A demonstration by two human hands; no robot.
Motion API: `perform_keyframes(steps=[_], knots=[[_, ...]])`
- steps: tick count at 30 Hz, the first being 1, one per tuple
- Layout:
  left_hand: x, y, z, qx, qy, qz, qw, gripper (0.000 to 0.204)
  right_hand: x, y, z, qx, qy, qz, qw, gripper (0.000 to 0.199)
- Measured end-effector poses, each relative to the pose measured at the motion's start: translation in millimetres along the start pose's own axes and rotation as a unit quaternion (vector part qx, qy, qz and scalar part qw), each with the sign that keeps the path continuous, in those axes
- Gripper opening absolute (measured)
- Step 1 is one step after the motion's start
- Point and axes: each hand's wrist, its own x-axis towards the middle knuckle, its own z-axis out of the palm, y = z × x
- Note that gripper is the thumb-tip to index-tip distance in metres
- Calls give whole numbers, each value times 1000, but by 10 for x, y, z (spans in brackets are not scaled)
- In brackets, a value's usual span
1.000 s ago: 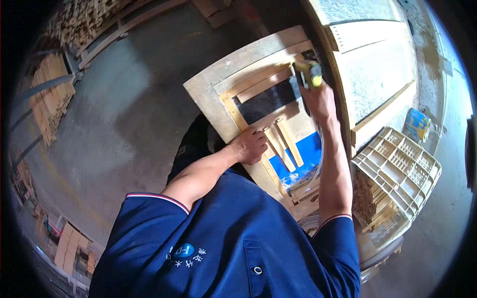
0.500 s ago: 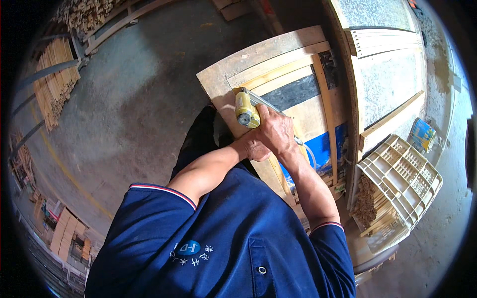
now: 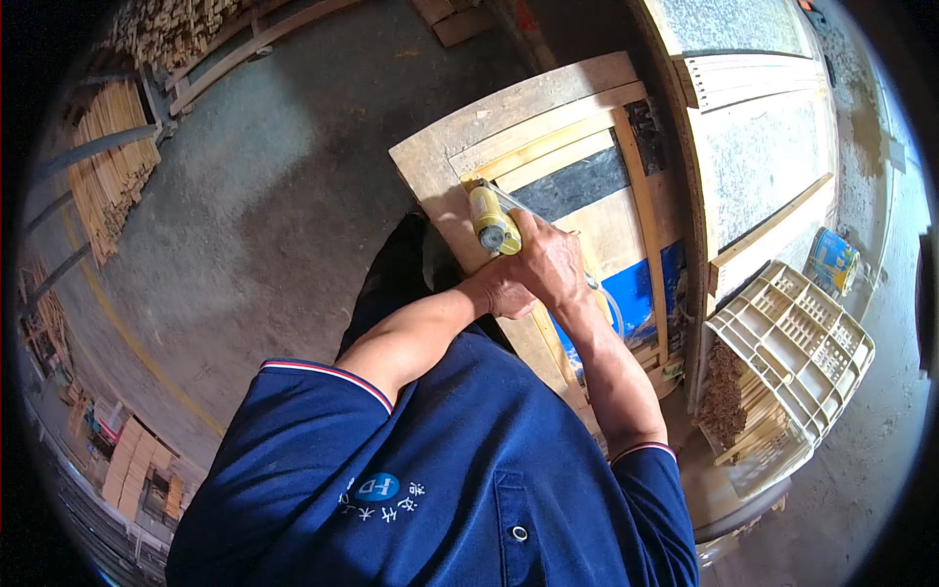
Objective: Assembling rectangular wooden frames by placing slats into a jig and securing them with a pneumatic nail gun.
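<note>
My right hand (image 3: 554,262) is closed round the grip of a yellow nail gun (image 3: 492,221). The gun's nose end meets the corner of a frame of pale wood strips (image 3: 548,135), which lies on a worn wooden board (image 3: 430,147). A thin hose (image 3: 614,311) trails behind my right wrist. Tucked against that wrist, my left hand (image 3: 504,287) rests low over the near edge of the frame. Its fingers are hidden under the right hand, so what they touch does not show. An upright strip (image 3: 641,196) crosses the frame at its right side.
Right of the frame stands a bench with grey panels (image 3: 758,157) and a loose strip (image 3: 773,233). A cream plastic crate (image 3: 797,338) holds short wood sticks (image 3: 758,406), beside a blue can (image 3: 832,262). Strip bundles (image 3: 112,161) stand at the far left, across concrete floor (image 3: 245,196).
The nail gun has tilted, its round rear cap swinging slightly right and toward me. My hands stay almost where they were, and the whole view has shifted a little.
</note>
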Motion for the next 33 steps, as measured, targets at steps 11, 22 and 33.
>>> perform_keyframes(steps=[11, 22, 33], knots=[[38, 152, -349, 114, 8, 33, 993, 26, -1534, 310, -43, 93, 152, 238, 955, 36], [94, 201, -271, 223, 80, 100, 966, 24, -4169, 1598, 950, 106, 273, 666, 686, 46], [171, 409, -149, 272, 33, 83, 958, 14, -5636, 3136, 2512, 89, 250, 689, 675, 70]])
